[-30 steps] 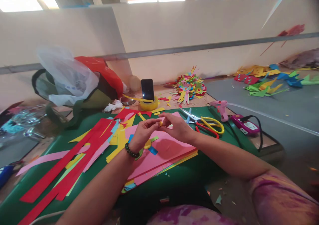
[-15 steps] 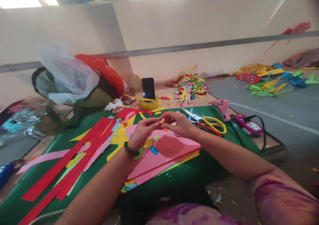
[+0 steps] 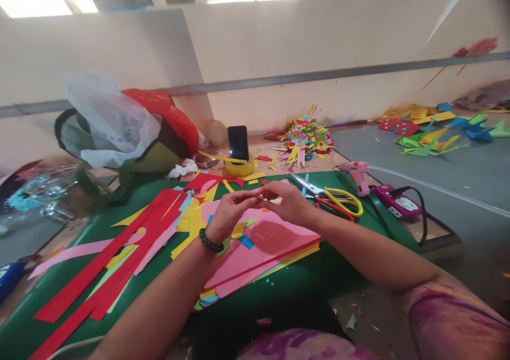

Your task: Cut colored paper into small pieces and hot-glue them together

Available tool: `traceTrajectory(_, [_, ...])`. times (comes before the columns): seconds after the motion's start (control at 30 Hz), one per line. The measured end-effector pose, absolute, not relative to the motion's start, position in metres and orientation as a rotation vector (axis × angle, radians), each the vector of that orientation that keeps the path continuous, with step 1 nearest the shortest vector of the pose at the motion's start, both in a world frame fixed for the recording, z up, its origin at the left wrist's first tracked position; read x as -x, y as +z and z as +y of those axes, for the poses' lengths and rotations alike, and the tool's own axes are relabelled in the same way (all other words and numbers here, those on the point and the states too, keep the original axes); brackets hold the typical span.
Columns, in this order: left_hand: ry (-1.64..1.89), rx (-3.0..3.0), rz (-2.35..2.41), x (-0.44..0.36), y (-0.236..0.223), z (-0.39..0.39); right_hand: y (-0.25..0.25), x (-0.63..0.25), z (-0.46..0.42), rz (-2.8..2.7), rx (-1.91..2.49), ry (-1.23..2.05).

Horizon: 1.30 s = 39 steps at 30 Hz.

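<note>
Trainee: Head view: what is the state of the hands?

Technician: Left hand (image 3: 234, 210) and right hand (image 3: 290, 204) meet above the stack of pink sheets (image 3: 279, 232). Both pinch, fingertip to fingertip, on a small yellow piece (image 3: 260, 197), mostly covered by the fingers.

Trainee: Why the two-sided grip?

Technician: Presumably because the piece is tiny. Fingertips from both sides should give fine control; a fist would likely crush it.

Trainee: Reason for the stack's position?

Technician: It lies on the green cover (image 3: 298, 270), directly below the hands. It probably doubles as a work surface: a yellow disc (image 3: 238, 230) and a blue strip (image 3: 246, 242) lie on top.

Trainee: And the tools?

Technician: Yellow-handled scissors (image 3: 314, 189) lie right of the hands beside a red-handled tool (image 3: 338, 210), likely for easy right-side reach. The pink glue gun (image 3: 356, 177) sits farther right, near a purple power strip (image 3: 398, 203), probably for supply; its wiring cannot be traced.

Trainee: Remaining items?

Technician: Red strips (image 3: 99, 262) lie left, apparently to keep long stock aside. Far on the desk (image 3: 261, 141), a phone (image 3: 238, 143) stands at a tape roll (image 3: 240, 168), seemingly its support.
</note>
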<state>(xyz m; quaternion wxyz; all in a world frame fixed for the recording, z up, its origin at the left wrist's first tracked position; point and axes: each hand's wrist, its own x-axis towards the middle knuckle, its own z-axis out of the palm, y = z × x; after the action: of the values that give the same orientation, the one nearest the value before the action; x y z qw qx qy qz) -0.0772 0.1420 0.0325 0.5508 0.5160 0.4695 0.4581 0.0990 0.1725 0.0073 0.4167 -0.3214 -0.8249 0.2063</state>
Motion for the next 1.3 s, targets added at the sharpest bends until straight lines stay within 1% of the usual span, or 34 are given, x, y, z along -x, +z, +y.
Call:
traceTrajectory(0.23, [1.096, -1.271, 1.132, 0.078, 0.031, 0.142, 0.012, -0.098, 0.168, -2.135, 0.736, 0.360])
traceTrajectory(0.6, [1.096, -1.276, 1.114, 0.078, 0.032, 0.142, 0.012, -0.099, 0.167, -2.174, 0.711, 0.261])
traceTrajectory(0.77, [1.120, -1.283, 1.075, 0.078, 0.026, 0.144, 0.010, -0.099, 0.167, -2.168, 0.741, 0.280])
traceTrajectory(1.0, [1.087, -1.342, 1.080, 0.077, 0.026, 0.145, 0.007, -0.098, 0.170, -2.049, 0.832, 0.477])
traceTrajectory(1.2, [1.030, -1.283, 1.039, 0.078, 0.028, 0.144, 0.009, -0.095, 0.176, -1.784, 0.874, 0.893])
traceTrajectory(1.3, [1.051, -1.234, 1.053, 0.079, 0.029, 0.143, 0.015, -0.095, 0.177, -1.652, 0.880, 1.196])
